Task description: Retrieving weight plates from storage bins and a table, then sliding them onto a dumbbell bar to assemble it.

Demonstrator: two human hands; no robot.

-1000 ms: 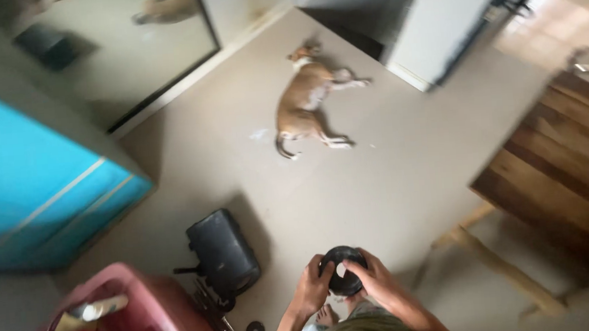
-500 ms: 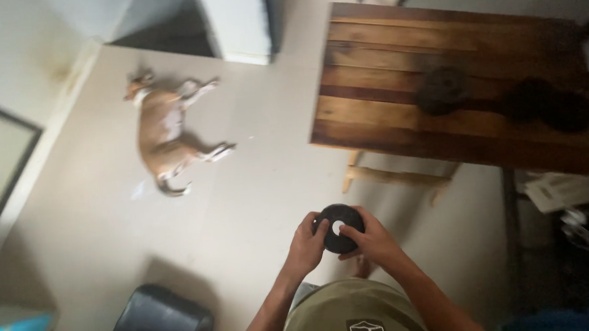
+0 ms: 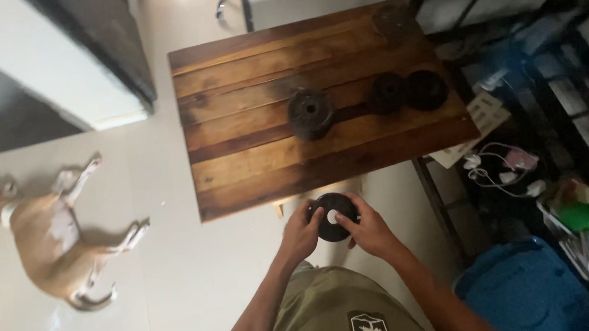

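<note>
While both hands, left hand (image 3: 301, 233) and right hand (image 3: 368, 231), grasp a round black iron weight plate (image 3: 332, 216) at lower centre, carrying appears underway; setting it down calls for reaching the brown plank table (image 3: 252, 155) above.

A: How is the light here?

B: It is dim and uneven. The pale floor (image 3: 197, 264) is the brightest part, and a small glare sits at the top edge, so the light comes perhaps from that side (I cannot see the source itself).

A: And the shadows?

B: The right side, around the dark shelves (image 3: 569, 95), falls into deep shadow, and the details there are hard to read. The wooden table (image 3: 252, 155) has a soft sheen on its planks.

A: Is the picture sharp?

B: Not much. The whole picture is a little soft, the dog (image 3: 51, 237) is smeared, and straight lines lean outward near the edges, as a wide lens does.
</note>
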